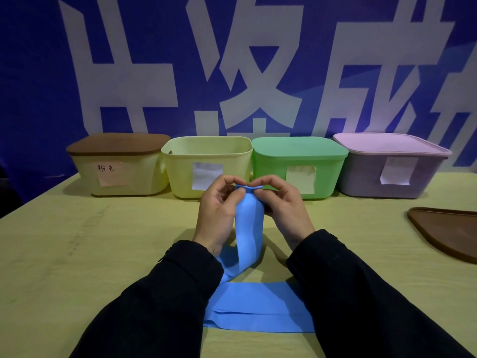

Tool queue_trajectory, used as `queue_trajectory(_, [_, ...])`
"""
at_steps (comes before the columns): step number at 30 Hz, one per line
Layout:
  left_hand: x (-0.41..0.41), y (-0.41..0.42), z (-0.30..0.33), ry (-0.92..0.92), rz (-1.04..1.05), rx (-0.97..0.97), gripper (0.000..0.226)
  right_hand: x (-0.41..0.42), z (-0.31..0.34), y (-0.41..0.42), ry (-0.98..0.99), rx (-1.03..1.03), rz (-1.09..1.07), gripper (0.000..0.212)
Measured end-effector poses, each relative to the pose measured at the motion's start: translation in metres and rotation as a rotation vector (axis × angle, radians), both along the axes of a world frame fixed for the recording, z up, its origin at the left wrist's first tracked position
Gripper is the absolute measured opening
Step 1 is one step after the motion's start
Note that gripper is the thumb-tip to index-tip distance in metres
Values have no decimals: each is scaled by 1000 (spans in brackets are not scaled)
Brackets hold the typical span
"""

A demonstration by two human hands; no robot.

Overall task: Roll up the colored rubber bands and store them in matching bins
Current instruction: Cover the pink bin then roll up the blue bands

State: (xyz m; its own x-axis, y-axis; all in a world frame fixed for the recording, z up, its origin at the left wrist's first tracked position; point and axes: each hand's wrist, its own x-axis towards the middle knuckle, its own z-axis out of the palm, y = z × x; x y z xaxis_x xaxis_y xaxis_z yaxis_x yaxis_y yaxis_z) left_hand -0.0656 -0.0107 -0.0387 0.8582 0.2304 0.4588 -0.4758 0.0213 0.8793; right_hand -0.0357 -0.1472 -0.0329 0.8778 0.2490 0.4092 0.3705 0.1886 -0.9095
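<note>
Four bins (299,169) line the table, one lidless; both hands' fingers (233,182) pinch the blue band (249,228).

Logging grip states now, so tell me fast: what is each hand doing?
Left hand: pinches the top end of the blue band.
Right hand: pinches the same end.

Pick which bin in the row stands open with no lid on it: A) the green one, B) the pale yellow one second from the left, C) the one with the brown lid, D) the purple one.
B: the pale yellow bin shows its open rim and inner wall, while the other three bins carry lids.
</note>
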Motion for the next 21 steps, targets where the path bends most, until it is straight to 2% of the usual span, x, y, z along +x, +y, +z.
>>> queue_trajectory(6, [-1,1,0,7,-27,-27,11,3,-2,-1,-43,-41,-51,6])
queue_trajectory(9, [0,2,0,-15,23,32,4,4,-3,-1,-28,-30,-26,23])
queue_trajectory(10, [1,2,-1,-12,34,51,4,4,-3,-1,-16,-18,-24,24])
queue_trajectory(13, [2,1,-1,8,59,59,17,5,-3,0,-48,-36,-23,10])
queue_trajectory(16, [3,1,-1,2,80,85,15,6,-5,1,-92,-60,-26,13])
queue_trajectory(21, [3,2,-2,-20,110,141,19,7,-5,-1,-42,-52,-13,11])
